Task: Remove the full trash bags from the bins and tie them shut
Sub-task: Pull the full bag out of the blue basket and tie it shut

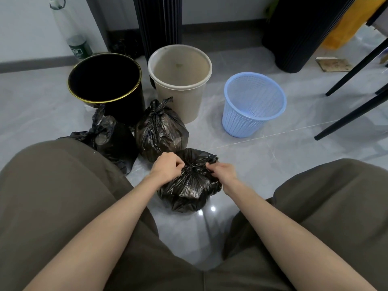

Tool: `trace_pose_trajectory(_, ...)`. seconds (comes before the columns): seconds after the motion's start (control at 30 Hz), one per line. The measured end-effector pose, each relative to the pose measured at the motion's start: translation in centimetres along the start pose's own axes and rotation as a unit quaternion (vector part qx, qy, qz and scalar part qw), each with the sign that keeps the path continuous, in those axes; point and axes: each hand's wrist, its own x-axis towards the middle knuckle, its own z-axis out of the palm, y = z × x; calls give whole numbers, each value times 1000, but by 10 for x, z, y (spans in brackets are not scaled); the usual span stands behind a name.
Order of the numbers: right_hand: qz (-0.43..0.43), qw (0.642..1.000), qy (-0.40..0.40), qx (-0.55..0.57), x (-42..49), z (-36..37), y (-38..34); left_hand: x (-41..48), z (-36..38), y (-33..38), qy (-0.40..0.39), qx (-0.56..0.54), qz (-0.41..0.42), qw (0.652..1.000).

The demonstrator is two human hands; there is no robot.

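A black trash bag (190,189) sits on the floor between my knees. My left hand (167,168) pinches the gathered plastic at its top from the left. My right hand (222,171) pinches it from the right. Two more black bags stand behind it, each knotted at the top: one in the middle (160,133), one to the left (111,139). Three bins stand in a row beyond, with no bag inside: a black bin (105,80) with a gold rim, a beige bin (178,80) and a blue mesh basket (252,106).
My knees in olive trousers flank the bag on both sides. Black chair legs (357,80) slant in at the right. A dark ribbed cylinder (300,32) and a ribbed column (157,24) stand by the wall, with a plastic bottle (78,47) at the far left.
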Motion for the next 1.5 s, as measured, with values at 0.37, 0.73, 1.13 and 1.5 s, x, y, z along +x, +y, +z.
trace_pose_trajectory(0.37, 85, 993, 46, 67, 8, 9, 14, -8, 9, 3, 17, 71, -20, 997)
trace_pose_trajectory(0.73, -397, 802, 60, -442, -4, 17, 7, 0, 9, -10, 13, 61, 21, 998)
trace_pose_trajectory(1.13, -270, 755, -71, -593, 7, 19, 27, 0, 17, -21, -37, 3, 47, 998)
trace_pose_trajectory(1.5, -200, 910, 44, -361, 23, -18, -22, 21, 1, 2, 15, -140, 70, 988)
